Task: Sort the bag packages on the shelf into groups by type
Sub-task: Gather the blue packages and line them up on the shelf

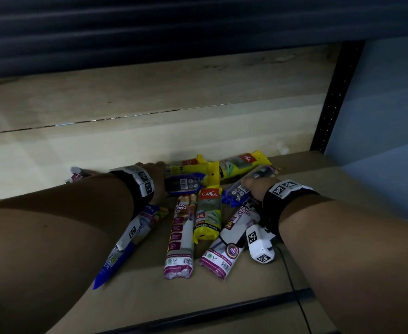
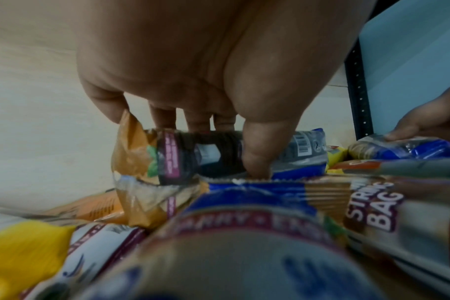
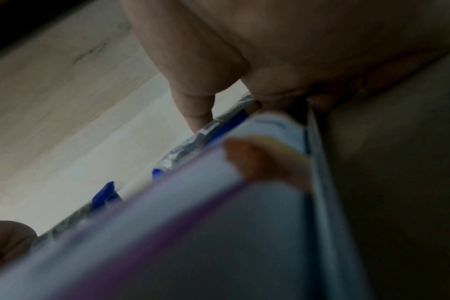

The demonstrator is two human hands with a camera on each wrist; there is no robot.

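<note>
Several bag packages lie in a heap on the brown shelf (image 1: 222, 300). My left hand (image 1: 160, 180) grips a blue package with a black roll inside (image 1: 186, 184); in the left wrist view the thumb and fingers of that hand (image 2: 226, 146) are curled round this package (image 2: 213, 156). My right hand (image 1: 252, 187) holds a second blue and black package (image 1: 240, 192), seen blurred in the right wrist view (image 3: 208, 132). Between them lie yellow packages (image 1: 209, 218) and white and purple draw string bag packages (image 1: 181, 237). A blue and white package (image 1: 128, 244) lies under my left forearm.
More yellow packages (image 1: 244, 162) rest against the pale wooden back panel (image 1: 149, 131). Another package (image 1: 77, 175) lies at the far left. A black shelf post (image 1: 330, 104) stands at the right. A cable (image 1: 292, 285) trails over the shelf's front edge.
</note>
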